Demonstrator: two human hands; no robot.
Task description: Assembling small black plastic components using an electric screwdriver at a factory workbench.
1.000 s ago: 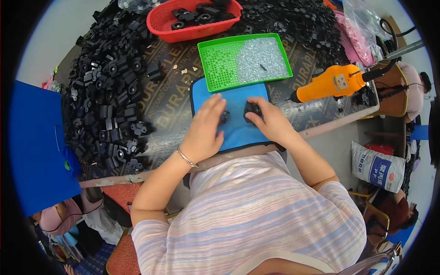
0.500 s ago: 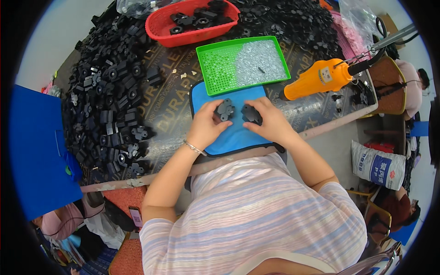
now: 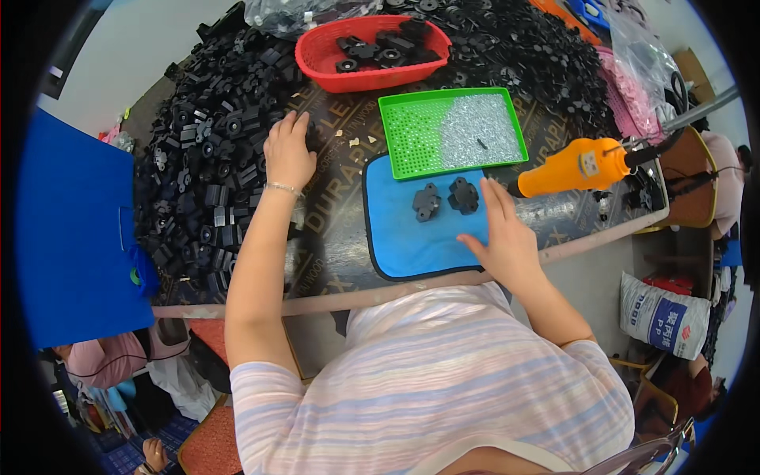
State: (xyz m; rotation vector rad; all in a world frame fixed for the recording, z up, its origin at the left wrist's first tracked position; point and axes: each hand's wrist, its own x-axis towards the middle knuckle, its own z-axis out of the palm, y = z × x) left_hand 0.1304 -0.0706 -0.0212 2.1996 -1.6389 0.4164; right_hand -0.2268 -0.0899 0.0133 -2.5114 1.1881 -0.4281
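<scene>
Your right hand (image 3: 507, 237) lies flat and open on the blue mat (image 3: 404, 237), fingers stretched toward the orange power screwdriver (image 3: 582, 168) just beyond them, gripping nothing. Just left of those fingers, two black plastic parts (image 3: 445, 198) sit side by side on the mat, apart from your hand. Your left hand (image 3: 289, 154) reaches out well to the left, fingers spread over the edge of the heap of black parts (image 3: 206, 182); you cannot tell whether it has closed on a piece. Beyond the two parts stands the green tray (image 3: 396, 138) holding small silver screws. Farther still, past both hands, a red basket (image 3: 317, 59) holds more black parts.
</scene>
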